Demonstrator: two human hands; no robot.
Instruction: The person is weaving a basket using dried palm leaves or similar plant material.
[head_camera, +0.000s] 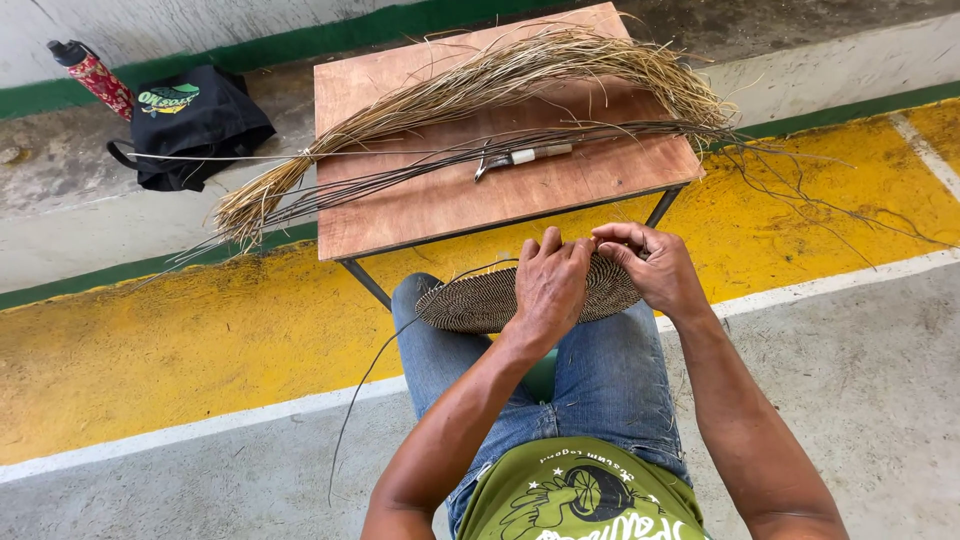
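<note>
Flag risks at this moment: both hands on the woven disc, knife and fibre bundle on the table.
1. The woven disc rests only on the knees; pressure from the left hand and right hand might tip it.
2. The loose strand trails floorward and could snag.
3. The knife lies among fibres overhanging the table; tugging them may drag it.

dark brown woven disc (480, 300), tan straw bundle (470, 90), reddish-brown table (420, 205), black bag (195, 125), blue jeans (610, 385)
</note>
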